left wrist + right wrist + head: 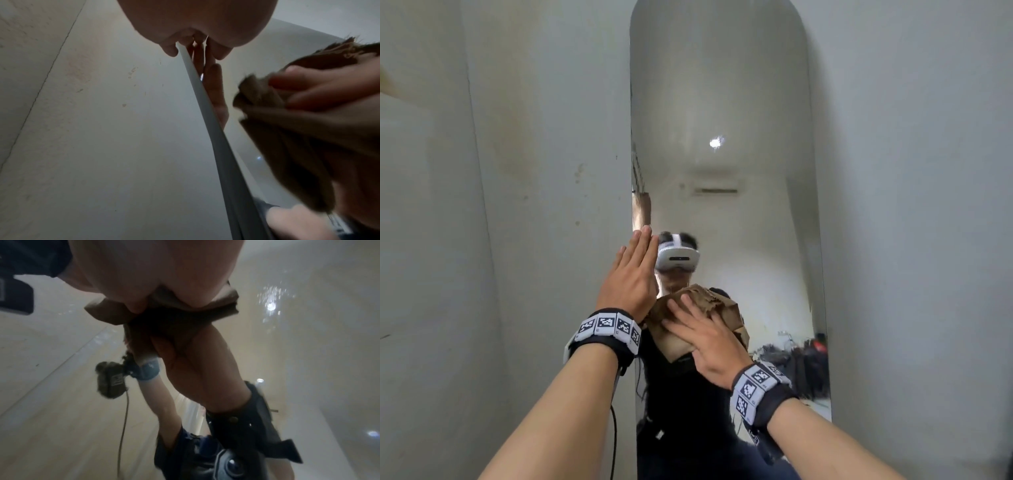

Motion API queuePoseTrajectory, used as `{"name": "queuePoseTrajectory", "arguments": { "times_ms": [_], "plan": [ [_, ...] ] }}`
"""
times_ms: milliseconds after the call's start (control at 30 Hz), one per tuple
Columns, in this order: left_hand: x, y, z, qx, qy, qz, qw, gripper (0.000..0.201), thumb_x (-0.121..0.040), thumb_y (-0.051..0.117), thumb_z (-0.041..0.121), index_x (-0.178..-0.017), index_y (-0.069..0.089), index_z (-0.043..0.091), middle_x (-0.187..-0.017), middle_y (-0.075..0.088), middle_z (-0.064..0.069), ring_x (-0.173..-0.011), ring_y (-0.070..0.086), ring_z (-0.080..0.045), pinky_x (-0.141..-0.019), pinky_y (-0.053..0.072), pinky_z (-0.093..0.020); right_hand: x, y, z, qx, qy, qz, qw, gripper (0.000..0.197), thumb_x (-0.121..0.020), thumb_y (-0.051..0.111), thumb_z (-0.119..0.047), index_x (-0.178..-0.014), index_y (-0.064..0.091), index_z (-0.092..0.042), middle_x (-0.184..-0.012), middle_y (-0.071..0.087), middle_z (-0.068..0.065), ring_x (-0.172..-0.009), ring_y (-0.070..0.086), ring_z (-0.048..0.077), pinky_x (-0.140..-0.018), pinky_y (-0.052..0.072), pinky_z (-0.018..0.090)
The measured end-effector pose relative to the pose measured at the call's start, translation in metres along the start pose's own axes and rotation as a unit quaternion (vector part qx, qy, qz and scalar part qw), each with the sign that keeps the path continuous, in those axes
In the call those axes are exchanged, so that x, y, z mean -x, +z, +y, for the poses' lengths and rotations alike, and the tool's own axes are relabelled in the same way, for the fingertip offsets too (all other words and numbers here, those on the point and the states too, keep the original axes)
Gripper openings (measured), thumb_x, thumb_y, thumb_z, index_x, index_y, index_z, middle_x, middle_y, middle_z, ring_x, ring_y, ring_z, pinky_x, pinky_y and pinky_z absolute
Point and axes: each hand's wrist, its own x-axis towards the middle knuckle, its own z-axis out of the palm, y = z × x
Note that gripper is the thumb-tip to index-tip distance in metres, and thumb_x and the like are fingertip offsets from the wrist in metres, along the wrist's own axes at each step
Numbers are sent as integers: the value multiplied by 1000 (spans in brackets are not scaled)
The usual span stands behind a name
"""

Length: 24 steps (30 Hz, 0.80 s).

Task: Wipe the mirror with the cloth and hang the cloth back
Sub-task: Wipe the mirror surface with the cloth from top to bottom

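Observation:
A tall arched mirror [722,102] hangs on a pale wall. My left hand [635,270] lies flat, fingers straight and upward, against the mirror's left edge [205,113]. Just to its right, my right hand [705,339] presses a crumpled brown cloth [722,305] against the glass with spread, straight fingers. In the left wrist view the cloth [287,138] bunches under the right hand's fingers [318,91]. In the right wrist view the cloth [164,313] sits between my palm and the glass, above its own reflection.
Bare grey-white wall [534,171] runs on both sides of the mirror, with a corner at the left [479,171]. A thin cable [614,438] hangs from my left wrist. The glass reflects a person in a headset and dark clutter low at the right [801,363].

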Motion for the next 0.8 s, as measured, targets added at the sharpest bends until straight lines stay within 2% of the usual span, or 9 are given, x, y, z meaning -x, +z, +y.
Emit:
{"name": "queuePoseTrajectory", "arguments": {
  "times_ms": [133, 233, 300, 367, 467, 533, 600, 700, 800],
  "plan": [
    [-2, -7, 5, 1, -13, -17, 1000, 63, -95, 34, 11, -153, 10, 14, -161, 0, -1, -148, -1, -14, -121, 4, -36, 27, 16, -5, 26, -99, -107, 989, 62, -83, 45, -1, -140, 45, -24, -156, 25, -6, -147, 7, 12, -119, 12, 43],
    [0, -8, 7, -2, -16, -26, 1000, 63, -96, 29, 14, -153, 4, 16, -161, -5, 1, -147, -8, -11, -120, 0, -33, 55, 24, -18, -73, -63, -111, 989, 65, -80, 41, 4, -135, 51, -29, -145, 46, -9, -135, 37, 11, -112, 27, 31],
    [1, -7, 8, 5, -21, -28, 999, 61, -98, 28, 15, -153, 2, 16, -161, -8, 1, -146, -11, -10, -120, 0, -33, 53, 23, -21, -189, 16, -70, 979, 59, -85, 42, 6, -129, 55, -30, -134, 56, -11, -120, 49, 5, -107, 37, 28],
    [1, -6, 9, 14, -25, -29, 999, 61, -98, 29, 15, -153, 3, 15, -161, -9, 0, -147, -10, -12, -121, 3, -36, 40, 8, -23, -273, 80, 15, 958, 49, -88, 48, 3, -121, 61, -30, -130, 54, -11, -120, 46, 1, -108, 39, 29],
    [0, -7, 10, 25, -25, -33, 999, 60, -99, 31, 17, -153, 5, 13, -161, -8, -1, -147, -10, -13, -122, 5, -39, 14, -40, -17, -295, 162, 108, 936, 37, -91, 46, -1, -113, 57, -29, -119, 55, -7, -107, 54, 5, -93, 44, 12],
    [-1, -6, 10, 21, -26, -41, 999, 60, -99, 29, 20, -153, 2, 16, -158, -14, 3, -144, -15, -9, -122, 4, -38, -4, -76, -8, -329, 180, 154, 914, 25, -95, 46, -6, -107, 47, -28, -111, 61, -2, -95, 63, 14, -81, 56, 25],
    [-1, -6, 8, 12, -23, -41, 999, 60, -99, 29, 21, -153, 1, 16, -155, -18, 6, -142, -17, -7, -122, 5, -38, -21, -104, 6, -290, 192, 221, 911, 17, -94, 46, -8, -101, 43, -22, -104, 59, 3, -92, 62, 16, -79, 58, 37],
    [-1, -3, 5, 3, -18, -38, 999, 60, -97, 24, 25, -153, 2, 17, -154, -17, 7, -142, -16, -6, -122, 7, -39, -48, -135, 33, -187, 214, 298, 911, 13, -90, 49, -9, -97, 43, -18, -90, 56, 4, -82, 58, 19, -74, 56, 43],
    [-1, -2, 3, 5, -13, -28, 999, 63, -93, 19, 30, -153, 3, 18, -156, -14, 8, -142, -14, -5, -121, 6, -37, -71, -160, 59, -100, 211, 383, 894, 32, -82, 56, -8, -107, 41, -23, -89, 55, 1, -77, 59, 21, -64, 56, 45]
  ]
}}
